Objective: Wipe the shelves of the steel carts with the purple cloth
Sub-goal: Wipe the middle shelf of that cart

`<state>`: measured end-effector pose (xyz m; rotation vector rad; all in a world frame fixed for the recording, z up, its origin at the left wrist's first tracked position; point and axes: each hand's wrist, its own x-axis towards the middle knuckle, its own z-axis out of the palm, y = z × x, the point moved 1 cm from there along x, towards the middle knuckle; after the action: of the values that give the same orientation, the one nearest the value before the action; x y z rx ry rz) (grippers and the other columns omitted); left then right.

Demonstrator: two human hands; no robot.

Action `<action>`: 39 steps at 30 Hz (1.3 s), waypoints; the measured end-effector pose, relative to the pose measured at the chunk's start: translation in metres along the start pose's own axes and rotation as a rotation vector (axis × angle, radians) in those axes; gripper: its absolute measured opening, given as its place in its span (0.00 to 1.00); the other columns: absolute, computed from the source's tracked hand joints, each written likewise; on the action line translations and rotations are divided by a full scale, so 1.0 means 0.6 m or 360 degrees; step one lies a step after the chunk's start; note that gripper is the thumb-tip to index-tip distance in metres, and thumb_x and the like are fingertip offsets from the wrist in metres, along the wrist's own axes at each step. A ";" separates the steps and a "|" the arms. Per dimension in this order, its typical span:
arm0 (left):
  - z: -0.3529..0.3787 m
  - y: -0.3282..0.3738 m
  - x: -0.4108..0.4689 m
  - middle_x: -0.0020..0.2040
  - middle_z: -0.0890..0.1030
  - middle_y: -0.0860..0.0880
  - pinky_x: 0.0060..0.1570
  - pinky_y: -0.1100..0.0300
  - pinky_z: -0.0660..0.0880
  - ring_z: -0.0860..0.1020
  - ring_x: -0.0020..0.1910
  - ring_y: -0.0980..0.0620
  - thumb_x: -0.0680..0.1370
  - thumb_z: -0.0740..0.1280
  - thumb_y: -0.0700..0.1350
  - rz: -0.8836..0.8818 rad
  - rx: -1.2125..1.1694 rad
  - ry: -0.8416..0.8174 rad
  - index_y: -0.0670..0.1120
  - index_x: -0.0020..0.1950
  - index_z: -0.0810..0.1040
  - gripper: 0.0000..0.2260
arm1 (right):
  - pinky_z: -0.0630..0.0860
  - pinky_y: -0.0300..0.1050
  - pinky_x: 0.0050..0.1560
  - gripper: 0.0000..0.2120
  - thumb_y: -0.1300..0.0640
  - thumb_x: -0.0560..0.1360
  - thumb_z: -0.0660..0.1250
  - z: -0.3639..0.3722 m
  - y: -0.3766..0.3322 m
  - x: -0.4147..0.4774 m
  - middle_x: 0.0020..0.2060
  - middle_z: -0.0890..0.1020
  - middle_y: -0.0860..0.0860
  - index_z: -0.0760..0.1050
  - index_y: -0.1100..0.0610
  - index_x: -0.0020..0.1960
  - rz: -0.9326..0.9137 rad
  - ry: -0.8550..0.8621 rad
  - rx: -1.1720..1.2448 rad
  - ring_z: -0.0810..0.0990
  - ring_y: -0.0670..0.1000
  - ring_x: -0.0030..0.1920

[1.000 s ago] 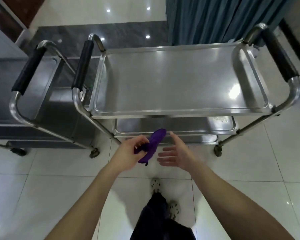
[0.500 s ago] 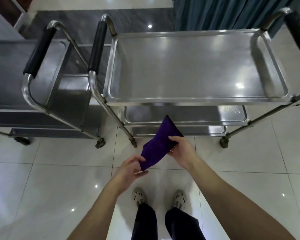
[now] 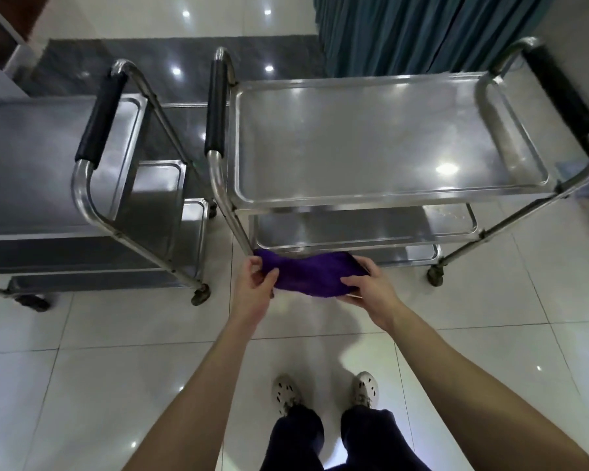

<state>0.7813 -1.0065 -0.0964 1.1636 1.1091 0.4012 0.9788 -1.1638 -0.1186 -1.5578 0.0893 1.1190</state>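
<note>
Both my hands hold the purple cloth (image 3: 306,275) stretched flat between them in the air, just in front of the right steel cart (image 3: 388,195). My left hand (image 3: 255,283) pinches its left edge and my right hand (image 3: 371,285) grips its right edge. This cart has a bare shiny top shelf (image 3: 381,144), a middle shelf (image 3: 371,229) and a lower shelf partly hidden behind the cloth. A second steel cart (image 3: 48,171) stands to the left, its shelves darker and cut off by the frame edge.
Black-padded handles (image 3: 216,107) stick up at the ends of both carts. A teal curtain (image 3: 422,32) hangs behind the right cart. The floor is glossy white tile (image 3: 116,368), with a dark strip behind. My feet (image 3: 323,392) stand a step back from the cart.
The cloth went from bunched in my left hand to spread wide between both hands. My hands moved apart, and the view pulled back and tilted down from the cart.
</note>
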 end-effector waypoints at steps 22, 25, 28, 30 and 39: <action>-0.140 -0.013 -0.030 0.69 0.84 0.40 0.58 0.45 0.85 0.85 0.65 0.37 0.82 0.74 0.40 -0.0531 -0.0289 -0.0429 0.48 0.75 0.77 0.22 | 0.78 0.59 0.67 0.12 0.62 0.79 0.72 0.093 0.079 -0.020 0.55 0.89 0.61 0.84 0.65 0.60 0.0040 -0.0391 -0.0269 0.85 0.66 0.60; -0.115 -0.048 -0.029 0.65 0.86 0.41 0.57 0.42 0.86 0.86 0.62 0.37 0.83 0.69 0.32 -0.0532 -0.0232 -0.0344 0.53 0.75 0.75 0.24 | 0.83 0.47 0.46 0.13 0.59 0.81 0.72 0.052 0.082 -0.019 0.53 0.89 0.59 0.83 0.64 0.63 0.0262 -0.0390 -0.0076 0.87 0.58 0.53; -0.083 -0.050 -0.026 0.62 0.87 0.44 0.65 0.37 0.82 0.86 0.61 0.39 0.85 0.66 0.32 -0.0514 0.0042 -0.0301 0.55 0.73 0.75 0.22 | 0.82 0.47 0.43 0.15 0.60 0.85 0.67 0.024 0.066 -0.018 0.55 0.87 0.59 0.80 0.63 0.69 0.0513 -0.0392 -0.0103 0.87 0.55 0.49; -0.069 -0.036 -0.027 0.62 0.87 0.45 0.64 0.40 0.83 0.87 0.60 0.42 0.85 0.65 0.32 -0.0459 0.0140 -0.0298 0.57 0.69 0.77 0.22 | 0.82 0.49 0.48 0.15 0.63 0.86 0.65 0.016 0.040 -0.017 0.60 0.87 0.60 0.79 0.63 0.71 0.0480 -0.0384 -0.0256 0.86 0.55 0.51; -0.037 0.062 -0.003 0.50 0.87 0.38 0.47 0.53 0.83 0.85 0.47 0.42 0.81 0.66 0.25 0.0083 0.0092 -0.0069 0.37 0.51 0.85 0.11 | 0.79 0.59 0.71 0.14 0.72 0.84 0.64 -0.018 -0.078 0.010 0.62 0.85 0.67 0.84 0.68 0.65 -0.0267 -0.0528 -0.0346 0.84 0.66 0.66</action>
<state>0.7717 -0.9815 -0.0627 1.2485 1.0603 0.3842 1.0163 -1.1533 -0.0896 -1.5146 -0.3909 1.2679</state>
